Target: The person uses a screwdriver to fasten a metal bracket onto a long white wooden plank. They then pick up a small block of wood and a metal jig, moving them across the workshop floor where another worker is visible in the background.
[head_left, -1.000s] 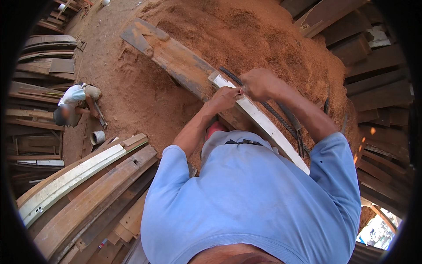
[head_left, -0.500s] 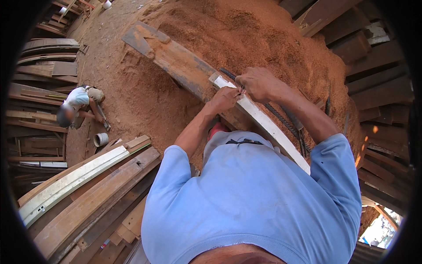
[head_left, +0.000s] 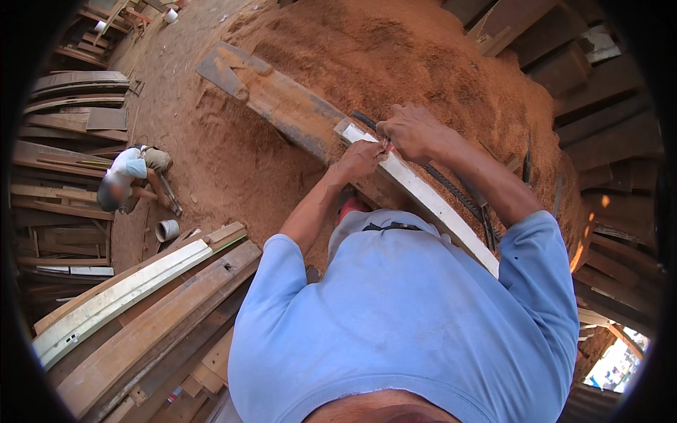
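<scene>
My left hand (head_left: 360,159) is closed, its fingers pinched together above a white-painted wooden beam (head_left: 441,208). Right beside it, my right hand (head_left: 412,132) is closed too, fingertips meeting those of the left. Something small with a hint of red sits between the fingertips, too small to name. The beam slants from under my hands toward my right side, where my shirt hides its end. Along its far side runs a dark ribbed bar (head_left: 451,187). Beneath, a wide sawdust-covered plank (head_left: 282,106) stretches away to the upper left.
A large heap of reddish sawdust (head_left: 437,63) rises beyond my hands. Stacked boards (head_left: 162,303) lie at lower left, with more timber (head_left: 613,141) along the right. At left, a co-worker (head_left: 134,173) bends over near a whitish bucket (head_left: 167,230).
The view has shifted slightly. My hands stay together over the white beam, with little visible movement. The co-worker remains bent over at the left.
</scene>
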The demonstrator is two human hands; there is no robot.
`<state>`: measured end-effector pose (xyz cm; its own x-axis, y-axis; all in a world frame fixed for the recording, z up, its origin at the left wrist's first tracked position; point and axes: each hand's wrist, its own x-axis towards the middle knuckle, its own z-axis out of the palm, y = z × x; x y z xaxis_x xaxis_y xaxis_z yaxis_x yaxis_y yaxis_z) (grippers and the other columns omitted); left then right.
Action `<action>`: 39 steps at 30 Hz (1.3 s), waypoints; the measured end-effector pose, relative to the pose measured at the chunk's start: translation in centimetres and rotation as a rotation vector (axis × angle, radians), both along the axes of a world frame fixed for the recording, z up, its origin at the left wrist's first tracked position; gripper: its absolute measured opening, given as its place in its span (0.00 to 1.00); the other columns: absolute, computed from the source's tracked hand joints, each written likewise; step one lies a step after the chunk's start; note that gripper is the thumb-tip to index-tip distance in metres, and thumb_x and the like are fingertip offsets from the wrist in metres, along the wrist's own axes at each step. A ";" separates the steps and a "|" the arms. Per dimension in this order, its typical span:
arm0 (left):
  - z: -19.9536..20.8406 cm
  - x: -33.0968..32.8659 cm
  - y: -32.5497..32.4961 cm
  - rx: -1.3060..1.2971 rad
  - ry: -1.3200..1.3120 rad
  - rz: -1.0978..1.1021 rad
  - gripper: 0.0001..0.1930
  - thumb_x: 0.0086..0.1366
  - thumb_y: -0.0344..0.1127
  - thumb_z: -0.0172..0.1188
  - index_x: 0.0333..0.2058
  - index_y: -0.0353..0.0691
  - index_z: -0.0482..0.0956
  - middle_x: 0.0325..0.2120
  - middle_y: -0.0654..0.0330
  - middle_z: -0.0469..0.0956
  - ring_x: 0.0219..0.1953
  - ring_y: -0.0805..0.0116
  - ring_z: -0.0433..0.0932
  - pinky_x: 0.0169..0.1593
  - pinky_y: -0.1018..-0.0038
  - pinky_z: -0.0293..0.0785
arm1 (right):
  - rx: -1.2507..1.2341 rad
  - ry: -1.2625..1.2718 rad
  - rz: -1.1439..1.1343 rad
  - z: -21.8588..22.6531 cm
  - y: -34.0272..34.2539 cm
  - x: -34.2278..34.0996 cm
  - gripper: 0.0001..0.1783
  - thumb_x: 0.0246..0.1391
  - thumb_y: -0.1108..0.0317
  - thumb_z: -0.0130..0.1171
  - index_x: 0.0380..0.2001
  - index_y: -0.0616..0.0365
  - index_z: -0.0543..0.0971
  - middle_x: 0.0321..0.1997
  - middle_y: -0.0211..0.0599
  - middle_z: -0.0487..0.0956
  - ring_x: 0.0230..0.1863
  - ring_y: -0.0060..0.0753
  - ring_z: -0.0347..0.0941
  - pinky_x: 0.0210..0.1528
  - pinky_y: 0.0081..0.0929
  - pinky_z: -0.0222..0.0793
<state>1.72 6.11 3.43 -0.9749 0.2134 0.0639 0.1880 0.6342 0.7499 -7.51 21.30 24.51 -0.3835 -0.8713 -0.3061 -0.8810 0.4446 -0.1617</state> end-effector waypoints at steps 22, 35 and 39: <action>-0.8 -0.3 0.2 -0.062 0.025 -0.045 0.14 0.70 0.39 0.60 0.48 0.37 0.80 0.34 0.44 0.83 0.41 0.39 0.81 0.45 0.51 0.76 | 0.087 -0.050 -0.042 0.4 -0.1 0.3 0.23 0.62 0.55 0.58 0.54 0.56 0.82 0.46 0.56 0.85 0.54 0.56 0.81 0.55 0.52 0.76; 0.0 -0.1 0.4 -0.132 -0.034 0.002 0.11 0.67 0.39 0.61 0.42 0.39 0.83 0.35 0.46 0.84 0.42 0.42 0.82 0.47 0.53 0.77 | -0.121 -0.008 0.047 -0.8 0.9 0.5 0.23 0.61 0.52 0.57 0.50 0.57 0.84 0.45 0.58 0.85 0.53 0.57 0.81 0.54 0.55 0.75; 0.3 -0.1 0.6 -0.086 0.000 -0.016 0.12 0.67 0.39 0.60 0.43 0.40 0.83 0.36 0.46 0.84 0.43 0.41 0.82 0.47 0.52 0.77 | 0.025 -0.142 -0.292 0.0 0.2 0.9 0.20 0.60 0.56 0.58 0.48 0.57 0.84 0.50 0.58 0.83 0.54 0.59 0.81 0.55 0.54 0.75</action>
<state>1.66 6.67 3.69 -0.9713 0.2337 0.0446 0.1986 0.6930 0.6931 -6.65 21.54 24.53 -0.5680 -0.7224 -0.3943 -0.6851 0.6805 -0.2598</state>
